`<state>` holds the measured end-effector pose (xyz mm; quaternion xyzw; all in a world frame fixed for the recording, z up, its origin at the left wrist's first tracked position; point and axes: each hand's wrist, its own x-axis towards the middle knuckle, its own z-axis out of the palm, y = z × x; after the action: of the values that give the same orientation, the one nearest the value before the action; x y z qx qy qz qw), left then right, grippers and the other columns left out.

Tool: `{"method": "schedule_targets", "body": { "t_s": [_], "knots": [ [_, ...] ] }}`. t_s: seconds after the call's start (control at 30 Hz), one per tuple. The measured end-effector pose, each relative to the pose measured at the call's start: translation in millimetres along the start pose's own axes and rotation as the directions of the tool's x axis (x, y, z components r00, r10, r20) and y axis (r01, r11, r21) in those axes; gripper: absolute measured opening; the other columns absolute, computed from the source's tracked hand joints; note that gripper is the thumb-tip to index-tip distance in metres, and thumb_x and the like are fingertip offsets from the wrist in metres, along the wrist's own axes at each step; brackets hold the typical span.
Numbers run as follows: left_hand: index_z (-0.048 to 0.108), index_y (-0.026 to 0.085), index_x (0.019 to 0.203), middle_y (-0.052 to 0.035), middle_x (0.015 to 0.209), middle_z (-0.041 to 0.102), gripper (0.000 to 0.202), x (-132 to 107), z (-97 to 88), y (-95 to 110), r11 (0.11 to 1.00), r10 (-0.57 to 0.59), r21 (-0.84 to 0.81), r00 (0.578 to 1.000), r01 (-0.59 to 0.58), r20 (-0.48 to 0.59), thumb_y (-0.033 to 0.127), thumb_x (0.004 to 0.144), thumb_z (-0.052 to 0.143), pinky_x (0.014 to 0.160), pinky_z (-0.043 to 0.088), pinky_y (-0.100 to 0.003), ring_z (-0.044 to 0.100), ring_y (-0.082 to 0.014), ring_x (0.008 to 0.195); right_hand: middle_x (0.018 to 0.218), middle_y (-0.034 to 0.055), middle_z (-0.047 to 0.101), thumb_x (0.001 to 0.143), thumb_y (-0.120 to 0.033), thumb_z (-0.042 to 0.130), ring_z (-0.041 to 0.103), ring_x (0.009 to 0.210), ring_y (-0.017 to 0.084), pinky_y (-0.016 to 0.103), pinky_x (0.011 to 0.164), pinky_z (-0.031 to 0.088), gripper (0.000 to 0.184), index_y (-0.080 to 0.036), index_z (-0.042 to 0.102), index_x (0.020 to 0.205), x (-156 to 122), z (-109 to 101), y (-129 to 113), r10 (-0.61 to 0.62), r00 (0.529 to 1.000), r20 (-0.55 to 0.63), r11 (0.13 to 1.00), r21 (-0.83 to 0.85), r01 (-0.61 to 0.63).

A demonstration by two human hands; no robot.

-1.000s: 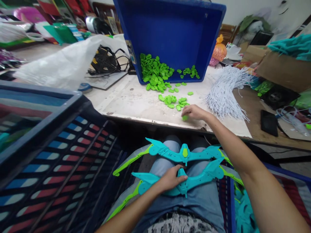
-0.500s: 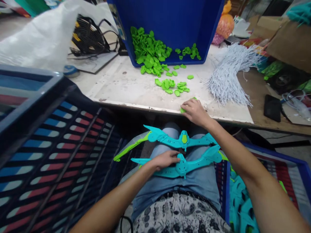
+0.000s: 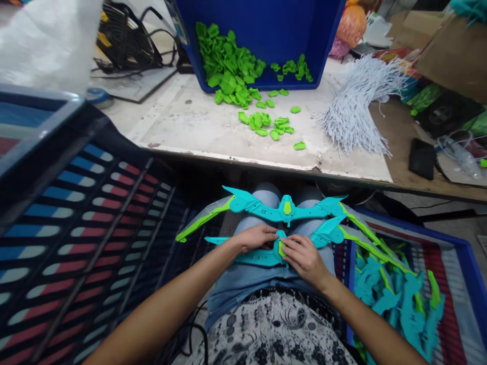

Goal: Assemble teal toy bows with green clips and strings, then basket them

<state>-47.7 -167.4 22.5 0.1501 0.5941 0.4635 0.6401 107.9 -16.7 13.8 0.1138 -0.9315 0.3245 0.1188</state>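
Observation:
Two turquoise toy bows with lime-green limbs lie across my lap. My left hand [image 3: 257, 238] is closed on the nearer toy bow [image 3: 261, 257], just left of its centre block. The fingers of my right hand [image 3: 305, 258] press a small green plastic piece [image 3: 282, 248] against that block; they partly cover it. Farther from me, the second toy bow [image 3: 262, 209] rests with a green piece in its centre, and neither hand touches it. Loose green pieces [image 3: 261, 120] lie on the table beyond.
A blue bin [image 3: 266, 40] on the white-topped table [image 3: 182, 132] holds a heap of green pieces. White strings [image 3: 353, 106] lie to its right. A dark blue crate [image 3: 76, 203] stands at my left. At my right, another crate [image 3: 466, 263] contains turquoise bow parts.
My right hand has come back from the table edge to the nearer bow with a green piece. One green piece now shows near the table edge. My left hand stays on the bow.

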Motion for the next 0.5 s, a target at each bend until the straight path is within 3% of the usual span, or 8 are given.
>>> {"method": "schedule_targets", "body": {
  "t_s": [0.13, 0.2, 0.27, 0.37, 0.5],
  "knots": [
    [0.062, 0.013, 0.091, 0.0026, 0.071, 0.055, 0.050, -2, 3.3, -1, 0.977, 0.143, 0.161, 0.990, -0.141, 0.003, 0.058, 0.069, 0.065, 0.060, 0.037, -0.023, 0.047, -0.0120, 0.067, 0.117, 0.0058, 0.065, 0.091, -0.022, 0.054, 0.056, 0.105, 0.026, 0.047, 0.087, 0.049, 0.020, -0.026, 0.063, 0.108, 1, 5, -3, 0.055, 0.997, -0.059, 0.996, 0.068, -0.051],
    [0.059, 0.013, 0.085, 0.0048, 0.064, 0.046, 0.051, 0, 6.7, -4, 0.947, 0.200, 0.271, 0.977, -0.173, -0.073, 0.059, 0.067, 0.066, 0.054, 0.031, -0.023, 0.041, -0.0111, 0.062, 0.117, 0.0065, 0.064, 0.087, -0.021, 0.058, 0.056, 0.105, 0.025, 0.046, 0.088, 0.048, 0.014, -0.025, 0.061, 0.101, 0, 8, -5, 0.160, 0.985, -0.070, 0.980, 0.133, -0.150],
    [0.058, 0.013, 0.085, 0.0054, 0.063, 0.042, 0.049, 3, 10.5, -8, 0.932, 0.225, 0.317, 0.967, -0.178, -0.119, 0.057, 0.066, 0.066, 0.052, 0.028, -0.023, 0.038, -0.0113, 0.060, 0.116, 0.0084, 0.062, 0.080, -0.020, 0.065, 0.056, 0.105, 0.025, 0.044, 0.087, 0.048, 0.022, -0.023, 0.058, 0.100, 2, 10, -7, 0.307, 0.950, -0.049, 0.939, 0.175, -0.295],
    [0.059, 0.013, 0.088, 0.0039, 0.066, 0.048, 0.045, 7, 14.0, -13, 0.946, 0.219, 0.271, 0.966, -0.177, -0.135, 0.052, 0.066, 0.066, 0.054, 0.033, -0.024, 0.043, -0.0131, 0.063, 0.111, 0.0092, 0.062, 0.070, -0.019, 0.073, 0.057, 0.104, 0.027, 0.044, 0.085, 0.047, 0.046, -0.022, 0.053, 0.112, 11, 9, -6, 0.473, 0.880, 0.046, 0.872, 0.115, -0.475],
    [0.060, 0.013, 0.084, 0.0005, 0.071, 0.057, 0.039, 12, 12.6, -18, 0.950, 0.225, 0.263, 0.951, -0.166, -0.210, 0.045, 0.064, 0.066, 0.061, 0.039, -0.025, 0.051, -0.0163, 0.069, 0.106, 0.0071, 0.065, 0.067, -0.022, 0.078, 0.058, 0.101, 0.030, 0.047, 0.084, 0.043, 0.053, -0.024, 0.054, 0.114, 26, 7, -5, 0.531, 0.828, 0.181, 0.846, -0.048, -0.531]
  ]
}}
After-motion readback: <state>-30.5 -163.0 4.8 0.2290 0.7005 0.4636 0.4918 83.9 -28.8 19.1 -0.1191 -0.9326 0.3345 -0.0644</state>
